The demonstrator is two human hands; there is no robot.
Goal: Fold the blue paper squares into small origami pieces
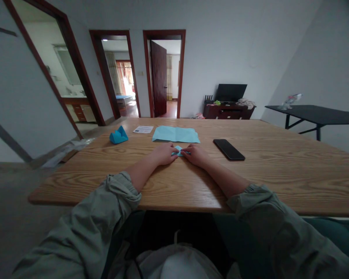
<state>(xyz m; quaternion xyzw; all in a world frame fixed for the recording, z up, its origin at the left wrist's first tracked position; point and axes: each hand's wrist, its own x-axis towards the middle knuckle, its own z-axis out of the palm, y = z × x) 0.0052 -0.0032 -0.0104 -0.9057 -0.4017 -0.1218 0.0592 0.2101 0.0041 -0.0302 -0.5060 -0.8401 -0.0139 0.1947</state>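
Observation:
A small light-blue folded paper lies on the wooden table, partly covered by fingers. On its left side my left hand is closed, its fingertips gripping the edge. My right hand pinches the right side of the same paper. Just beyond the hands rests a larger light-blue sheet with a crease down its middle. A darker blue folded paper shape stands at the far left of the table.
A black phone lies right of my hands on the table. Near the far edge is a white printed card. Beyond the table stand a cabinet with a monitor and a black side table.

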